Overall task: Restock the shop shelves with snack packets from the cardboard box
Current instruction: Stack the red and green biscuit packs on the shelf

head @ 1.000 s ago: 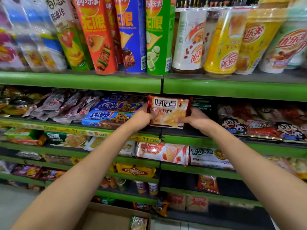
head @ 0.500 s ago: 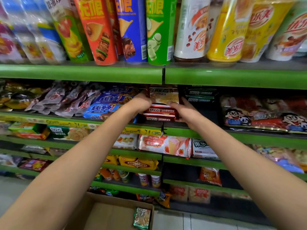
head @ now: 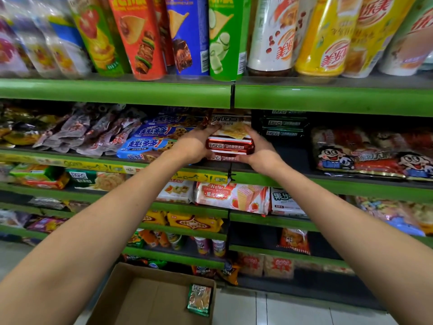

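Note:
A red snack packet (head: 230,126) lies flat on top of a stack of matching red packets (head: 229,146) on the second green shelf (head: 328,181). My left hand (head: 191,146) grips the stack's left side and my right hand (head: 260,150) grips its right side, fingers over the top packet. Down on the floor stands the open cardboard box (head: 145,299), with one green snack packet (head: 199,299) leaning in its right corner.
Blue cookie packets (head: 150,143) lie just left of the stack, dark green packets (head: 283,124) just right. Tall chip tubes (head: 187,36) and drink cups (head: 323,36) fill the shelf above. Wafer packs (head: 232,197) sit one shelf down. Pale floor tiles (head: 281,310) lie beside the box.
The red packet was held upright in front of the shelf; now it lies flat on the stack, with both hands pressed on the stack's sides. The view has tilted down a little.

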`<act>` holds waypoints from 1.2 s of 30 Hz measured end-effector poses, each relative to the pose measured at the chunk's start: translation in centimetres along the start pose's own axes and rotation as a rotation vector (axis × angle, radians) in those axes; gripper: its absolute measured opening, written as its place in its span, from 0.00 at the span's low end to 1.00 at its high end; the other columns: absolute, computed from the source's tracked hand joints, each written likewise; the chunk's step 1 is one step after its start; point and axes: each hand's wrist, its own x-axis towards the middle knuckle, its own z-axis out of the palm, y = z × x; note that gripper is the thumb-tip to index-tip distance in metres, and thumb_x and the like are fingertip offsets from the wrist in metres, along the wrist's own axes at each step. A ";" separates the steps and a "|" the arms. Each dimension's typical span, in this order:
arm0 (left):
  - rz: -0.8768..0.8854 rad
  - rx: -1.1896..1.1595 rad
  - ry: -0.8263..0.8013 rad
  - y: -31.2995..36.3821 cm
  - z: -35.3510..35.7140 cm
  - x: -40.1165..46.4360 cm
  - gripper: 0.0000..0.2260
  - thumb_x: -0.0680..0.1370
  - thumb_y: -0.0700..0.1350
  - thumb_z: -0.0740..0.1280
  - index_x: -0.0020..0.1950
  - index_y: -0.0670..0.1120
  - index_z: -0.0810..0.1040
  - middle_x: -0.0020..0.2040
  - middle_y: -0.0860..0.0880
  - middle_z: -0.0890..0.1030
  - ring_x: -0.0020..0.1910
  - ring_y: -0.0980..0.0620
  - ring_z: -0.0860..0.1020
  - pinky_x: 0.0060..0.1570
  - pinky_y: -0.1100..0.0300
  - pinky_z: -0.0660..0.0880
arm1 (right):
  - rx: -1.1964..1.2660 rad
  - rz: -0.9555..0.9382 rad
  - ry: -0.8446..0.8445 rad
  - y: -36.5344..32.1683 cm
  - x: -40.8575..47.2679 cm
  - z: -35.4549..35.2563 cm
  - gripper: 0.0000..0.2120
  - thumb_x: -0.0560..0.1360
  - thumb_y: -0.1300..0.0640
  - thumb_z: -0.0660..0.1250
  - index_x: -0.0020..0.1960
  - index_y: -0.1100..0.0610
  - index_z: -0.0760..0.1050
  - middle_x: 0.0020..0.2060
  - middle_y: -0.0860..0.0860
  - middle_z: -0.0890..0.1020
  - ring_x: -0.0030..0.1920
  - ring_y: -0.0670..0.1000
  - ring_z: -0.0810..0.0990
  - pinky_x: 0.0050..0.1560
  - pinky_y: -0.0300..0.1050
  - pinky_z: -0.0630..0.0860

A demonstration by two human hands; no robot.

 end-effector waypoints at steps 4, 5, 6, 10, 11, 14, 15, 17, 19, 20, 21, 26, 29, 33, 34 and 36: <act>0.007 0.006 0.025 -0.1 0.3 0.2 0.41 0.73 0.49 0.77 0.80 0.60 0.58 0.70 0.42 0.75 0.64 0.41 0.76 0.61 0.52 0.73 | 0.015 0.004 0.000 0.0 0.0 0.1 0.45 0.70 0.60 0.78 0.79 0.44 0.57 0.65 0.56 0.76 0.63 0.55 0.77 0.65 0.49 0.73; 0.008 0.008 0.027 0.0 0.3 0.2 0.41 0.73 0.50 0.77 0.80 0.60 0.58 0.70 0.42 0.75 0.64 0.41 0.76 0.62 0.51 0.73 | 0.024 0.007 0.000 0.0 0.0 0.1 0.46 0.70 0.60 0.78 0.79 0.44 0.57 0.65 0.55 0.76 0.63 0.55 0.77 0.65 0.49 0.73; 0.009 0.003 0.027 0.0 0.3 0.3 0.41 0.73 0.50 0.77 0.80 0.60 0.58 0.70 0.42 0.75 0.65 0.41 0.76 0.63 0.50 0.74 | 0.030 0.011 -0.001 -0.1 0.1 0.1 0.46 0.70 0.60 0.78 0.79 0.44 0.57 0.65 0.55 0.76 0.63 0.55 0.77 0.65 0.49 0.73; -0.012 -0.074 0.023 0.1 0.3 -0.5 0.41 0.73 0.54 0.76 0.80 0.58 0.57 0.73 0.40 0.70 0.70 0.39 0.70 0.69 0.45 0.70 | 0.058 0.022 0.008 -0.3 -0.6 0.0 0.48 0.69 0.58 0.79 0.80 0.46 0.55 0.66 0.55 0.75 0.65 0.55 0.76 0.68 0.53 0.73; -0.017 -0.114 0.046 0.0 0.3 -1.0 0.40 0.73 0.54 0.76 0.80 0.57 0.58 0.73 0.40 0.70 0.71 0.39 0.69 0.69 0.45 0.69 | 0.079 0.005 0.032 -0.1 -1.2 -0.1 0.47 0.69 0.57 0.79 0.80 0.47 0.56 0.67 0.55 0.74 0.66 0.54 0.75 0.69 0.52 0.72; -0.026 -0.217 0.178 -0.2 0.1 -3.0 0.33 0.75 0.56 0.73 0.77 0.53 0.65 0.71 0.40 0.71 0.70 0.39 0.69 0.68 0.48 0.70 | 0.096 0.003 0.137 0.7 -3.1 -0.4 0.43 0.71 0.52 0.77 0.79 0.50 0.57 0.71 0.56 0.69 0.65 0.53 0.73 0.67 0.48 0.71; -0.028 -0.234 0.224 -0.1 0.2 -3.8 0.31 0.75 0.55 0.73 0.76 0.51 0.68 0.70 0.40 0.72 0.69 0.40 0.71 0.67 0.49 0.70 | 0.099 0.026 0.160 0.8 -3.6 -0.5 0.41 0.72 0.51 0.76 0.78 0.52 0.58 0.71 0.56 0.69 0.64 0.53 0.75 0.64 0.49 0.73; -0.049 -0.309 0.298 0.1 0.3 -5.5 0.24 0.77 0.53 0.72 0.71 0.48 0.73 0.65 0.43 0.75 0.65 0.42 0.73 0.63 0.53 0.72 | 0.123 0.067 0.200 0.7 -4.2 -0.7 0.32 0.74 0.51 0.74 0.73 0.54 0.65 0.66 0.55 0.74 0.59 0.53 0.77 0.56 0.46 0.75; -0.093 -0.470 0.331 0.0 0.6 -7.4 0.15 0.78 0.50 0.71 0.63 0.47 0.78 0.56 0.48 0.77 0.59 0.46 0.76 0.53 0.57 0.71 | 0.171 0.074 0.213 0.4 -4.9 -0.7 0.17 0.76 0.52 0.72 0.61 0.52 0.72 0.56 0.51 0.78 0.52 0.51 0.78 0.47 0.40 0.73; -0.121 -0.570 0.339 -0.2 0.8 -8.4 0.10 0.78 0.49 0.71 0.58 0.48 0.79 0.52 0.50 0.78 0.55 0.48 0.77 0.50 0.58 0.70 | 0.205 0.061 0.192 0.3 -5.5 -0.6 0.10 0.76 0.52 0.70 0.56 0.51 0.74 0.50 0.49 0.79 0.49 0.48 0.79 0.43 0.37 0.72; -0.161 -0.660 0.337 -0.3 1.1 -9.5 0.05 0.78 0.48 0.71 0.53 0.50 0.80 0.50 0.51 0.80 0.53 0.49 0.78 0.47 0.58 0.71 | 0.236 0.038 0.151 0.1 -6.2 -0.3 0.05 0.77 0.53 0.69 0.51 0.50 0.75 0.46 0.46 0.79 0.45 0.43 0.78 0.39 0.34 0.71; -0.349 -0.914 0.241 -2.3 5.4 -15.3 0.07 0.79 0.41 0.69 0.42 0.51 0.80 0.37 0.55 0.83 0.40 0.53 0.83 0.43 0.56 0.77 | 0.214 -0.096 -0.190 -1.0 -9.1 4.1 0.08 0.77 0.56 0.68 0.42 0.45 0.75 0.36 0.44 0.78 0.34 0.38 0.75 0.35 0.32 0.71; -0.492 -0.979 0.209 -4.4 10.1 -19.2 0.09 0.79 0.40 0.69 0.41 0.51 0.80 0.36 0.52 0.81 0.35 0.55 0.78 0.35 0.61 0.74 | 0.189 -0.088 -0.355 0.0 -10.2 8.6 0.10 0.78 0.59 0.68 0.40 0.47 0.74 0.34 0.46 0.76 0.32 0.39 0.73 0.37 0.42 0.70; -0.757 -1.140 0.227 -8.3 18.5 -24.3 0.11 0.79 0.35 0.66 0.40 0.49 0.78 0.38 0.47 0.80 0.36 0.52 0.78 0.39 0.59 0.73 | 0.123 -0.025 -0.568 3.3 -11.8 16.5 0.10 0.77 0.59 0.68 0.40 0.48 0.74 0.33 0.46 0.76 0.34 0.44 0.75 0.39 0.44 0.73; -0.830 -1.204 0.240 -9.4 21.1 -25.3 0.11 0.80 0.34 0.65 0.40 0.48 0.77 0.38 0.46 0.79 0.36 0.52 0.77 0.40 0.59 0.72 | 0.113 0.003 -0.615 4.4 -12.2 18.9 0.10 0.77 0.60 0.68 0.40 0.49 0.75 0.33 0.47 0.76 0.35 0.47 0.75 0.40 0.45 0.74; -0.973 -1.297 0.245 -11.5 27.1 -27.7 0.11 0.80 0.33 0.63 0.42 0.45 0.77 0.39 0.46 0.79 0.35 0.52 0.76 0.36 0.60 0.71 | 0.060 0.055 -0.727 7.2 -13.5 24.0 0.10 0.77 0.62 0.68 0.39 0.50 0.75 0.33 0.46 0.77 0.34 0.46 0.75 0.40 0.44 0.73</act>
